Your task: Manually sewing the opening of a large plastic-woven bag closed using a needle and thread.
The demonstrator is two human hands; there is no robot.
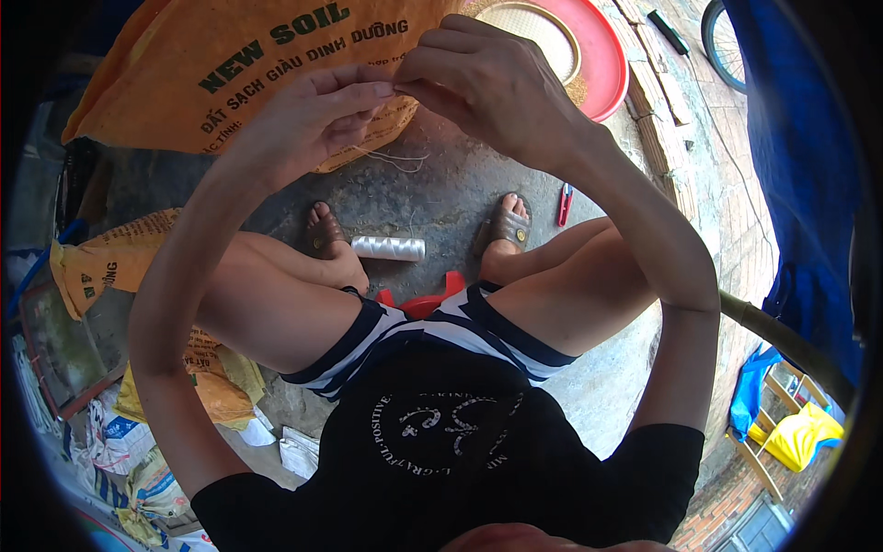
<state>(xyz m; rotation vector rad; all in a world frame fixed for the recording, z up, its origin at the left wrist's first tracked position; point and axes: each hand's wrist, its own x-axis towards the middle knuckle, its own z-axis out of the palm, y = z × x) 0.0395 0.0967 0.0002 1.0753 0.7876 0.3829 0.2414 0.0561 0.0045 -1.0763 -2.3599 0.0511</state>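
Both of my hands meet in front of a large orange sack (pixel 166 110) with dark printing. My left hand (pixel 336 110) is closed, its thumb and forefinger brought together at the fingertips of my right hand. Fingers bent and pinched, my right hand (pixel 487 83) touches it from the right. Whatever lies between the fingertips is too small to make out. Loose white string (pixel 397 158) trails below the left hand near the sack's lower edge. On the floor between my feet lies a spool of white string (pixel 389 248).
A red-handled cutter (pixel 564 204) lies beside my right foot. Beyond it are a pink round tray (pixel 609 64) with a woven sieve (pixel 543 32) and a row of bricks (pixel 655 120). I sit on a red stool (pixel 428 305). More sacks (pixel 216 377) lie at the left.
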